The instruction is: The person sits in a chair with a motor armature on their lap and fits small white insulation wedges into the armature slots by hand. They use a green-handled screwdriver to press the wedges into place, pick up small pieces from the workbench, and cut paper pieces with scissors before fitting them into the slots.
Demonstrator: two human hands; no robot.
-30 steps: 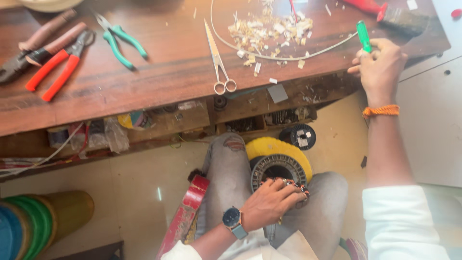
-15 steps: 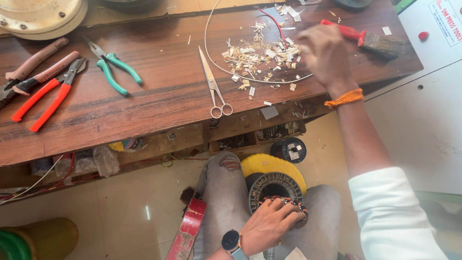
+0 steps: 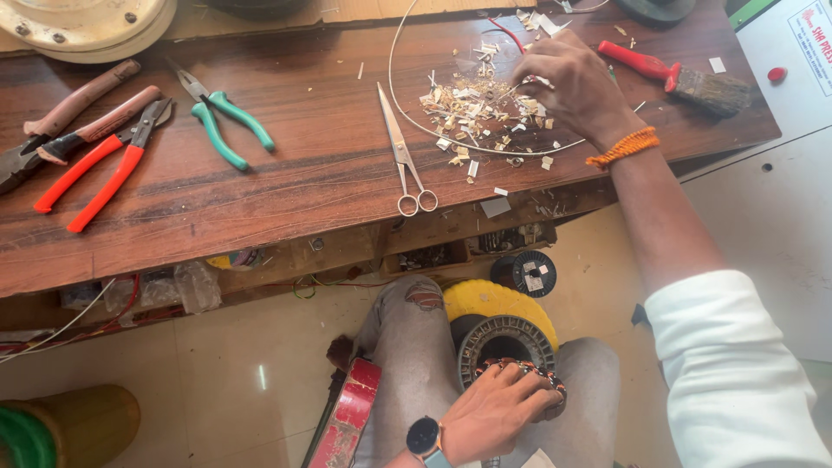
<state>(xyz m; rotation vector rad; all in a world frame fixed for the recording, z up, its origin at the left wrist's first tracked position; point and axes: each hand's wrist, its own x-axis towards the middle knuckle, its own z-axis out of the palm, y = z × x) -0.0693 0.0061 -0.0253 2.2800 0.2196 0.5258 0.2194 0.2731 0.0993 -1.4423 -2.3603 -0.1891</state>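
Compared with half a second ago, the right hand [image 3: 572, 87] has shifted off the red-handled flat brush [image 3: 680, 76] and now sits over the pile of pale paper scraps [image 3: 481, 113] near the far right part of the dark wooden worktop [image 3: 286, 186].

Head view: the right hand's fingers are curled and pinched over the scraps; what they grip, if anything, cannot be told. A thin white wire loop [image 3: 407, 104] runs round the pile. Steel scissors [image 3: 403, 156] lie just left of it, handles toward the near edge. Green-handled pliers [image 3: 221, 121] and red-handled snips [image 3: 100, 169] lie toward the left edge.

Below the near edge, the left hand [image 3: 494, 412] rests closed over the round wound metal stator [image 3: 507, 351] on the person's lap, fingers wrapped on its rim, with a yellow disc [image 3: 490, 303] behind it.
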